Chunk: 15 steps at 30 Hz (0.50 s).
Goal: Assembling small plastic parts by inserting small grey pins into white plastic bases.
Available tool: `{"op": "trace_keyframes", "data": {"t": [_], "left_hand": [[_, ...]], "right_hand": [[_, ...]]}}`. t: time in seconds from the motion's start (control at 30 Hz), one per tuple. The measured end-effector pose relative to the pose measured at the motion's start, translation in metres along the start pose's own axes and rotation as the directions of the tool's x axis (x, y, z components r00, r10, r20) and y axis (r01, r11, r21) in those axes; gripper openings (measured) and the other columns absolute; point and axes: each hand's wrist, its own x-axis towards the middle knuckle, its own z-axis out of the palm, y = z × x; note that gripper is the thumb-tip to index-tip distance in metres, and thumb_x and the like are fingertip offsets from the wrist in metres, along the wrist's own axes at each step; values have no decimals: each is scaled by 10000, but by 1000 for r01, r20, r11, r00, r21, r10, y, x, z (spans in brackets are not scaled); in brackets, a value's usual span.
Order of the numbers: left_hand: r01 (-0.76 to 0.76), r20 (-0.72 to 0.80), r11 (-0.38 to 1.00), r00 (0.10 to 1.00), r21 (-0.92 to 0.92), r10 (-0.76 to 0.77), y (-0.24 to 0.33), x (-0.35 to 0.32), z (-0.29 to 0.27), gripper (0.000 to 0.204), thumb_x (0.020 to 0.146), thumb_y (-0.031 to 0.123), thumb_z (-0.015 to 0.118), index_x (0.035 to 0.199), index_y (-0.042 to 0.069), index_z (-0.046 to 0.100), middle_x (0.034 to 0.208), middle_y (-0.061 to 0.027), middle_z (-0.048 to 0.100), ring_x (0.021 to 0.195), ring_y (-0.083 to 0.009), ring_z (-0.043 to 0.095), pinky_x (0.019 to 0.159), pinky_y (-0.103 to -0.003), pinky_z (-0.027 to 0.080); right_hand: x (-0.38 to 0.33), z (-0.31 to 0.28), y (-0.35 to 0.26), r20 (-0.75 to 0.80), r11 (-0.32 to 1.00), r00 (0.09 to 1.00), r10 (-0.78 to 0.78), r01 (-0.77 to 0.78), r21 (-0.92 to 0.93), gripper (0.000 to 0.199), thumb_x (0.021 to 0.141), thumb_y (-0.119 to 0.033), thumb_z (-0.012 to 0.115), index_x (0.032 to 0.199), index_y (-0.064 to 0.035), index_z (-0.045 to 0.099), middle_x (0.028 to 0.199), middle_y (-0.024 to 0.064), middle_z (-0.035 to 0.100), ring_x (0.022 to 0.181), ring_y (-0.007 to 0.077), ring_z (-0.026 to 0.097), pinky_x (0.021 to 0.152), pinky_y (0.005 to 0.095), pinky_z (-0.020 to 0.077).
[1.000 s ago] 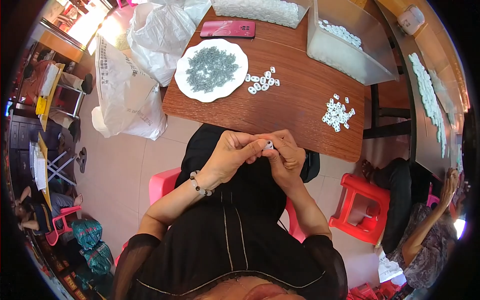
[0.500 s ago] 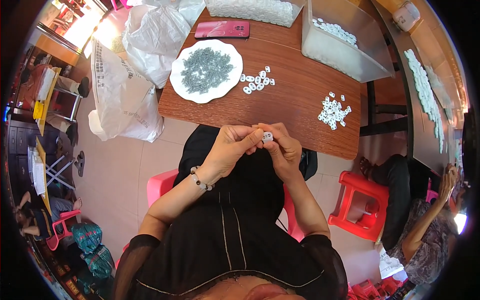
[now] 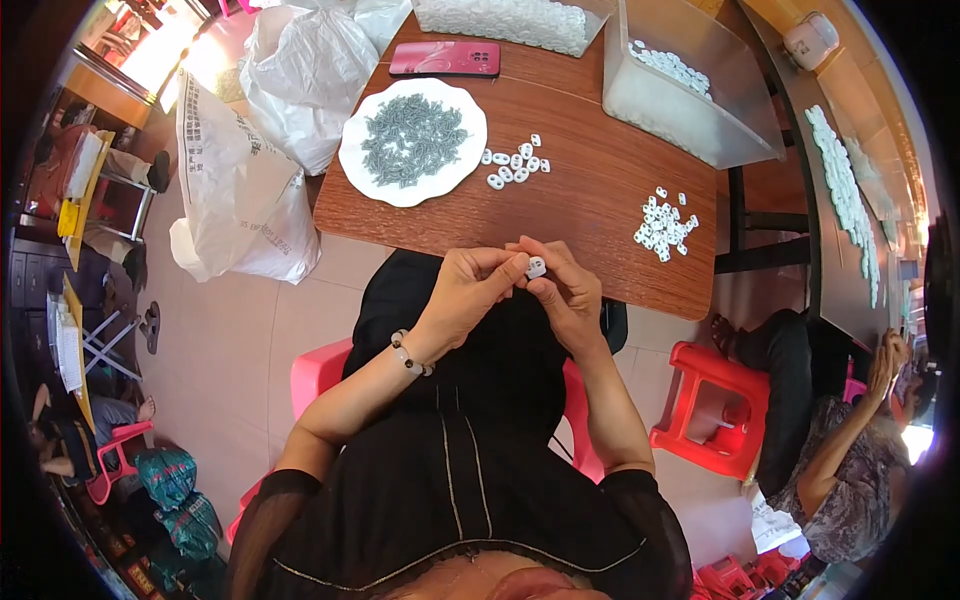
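Note:
Just in front of the table's near edge, both hands meet around a small white plastic cord lock (image 3: 536,267) with two dark holes in its face. My left hand (image 3: 471,292) pinches it from the left, thumb and fingers pressed together. From the right, my right hand (image 3: 568,299) grips the same piece, its thumb below and fingers behind. Beyond the hands lies a loose group of similar white two-hole pieces (image 3: 506,174). A scalloped white plate (image 3: 352,160) holds a heap of small grey metal springs (image 3: 412,138). Smaller white pieces (image 3: 664,229) are piled at the table's right.
On the brown wooden table (image 3: 580,210) a pink phone (image 3: 444,59) lies behind the plate. Translucent bins (image 3: 655,110) with white pieces stand at the back. White sacks (image 3: 240,190) are left of the table. To the right are a red stool (image 3: 700,400) and another person's arm (image 3: 850,430).
The cord lock is turned slightly between my fingers and sits a little higher. Both hands keep nearly the same place, and the view has shifted slightly.

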Motion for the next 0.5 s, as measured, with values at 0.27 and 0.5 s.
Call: {"op": "trace_keyframes", "data": {"t": [0.27, 0.5], "left_hand": [[121, 28, 986, 993, -118, -118, -2, 2, -10, 252, 944, 241, 632, 912, 1, 701, 754, 16, 624, 626, -28, 478, 572, -176, 375], [156, 41, 974, 988, -167, -151, -1, 2, -11, 252, 947, 244, 626, 906, 6, 699, 743, 19, 614, 626, -25, 473, 573, -172, 372]], "right_hand": [[0, 3, 2, 2, 998, 998, 55, -55, -5, 440, 912, -150, 651, 1305, 18, 545, 1146, 93, 603, 1011, 154, 576, 882, 269, 472], [-2, 2, 5, -18, 995, 995, 97, -97, 25, 432, 902, -141, 668, 1287, 24, 561, 1072, 56, 573, 994, 123, 564, 863, 248, 465]]}}
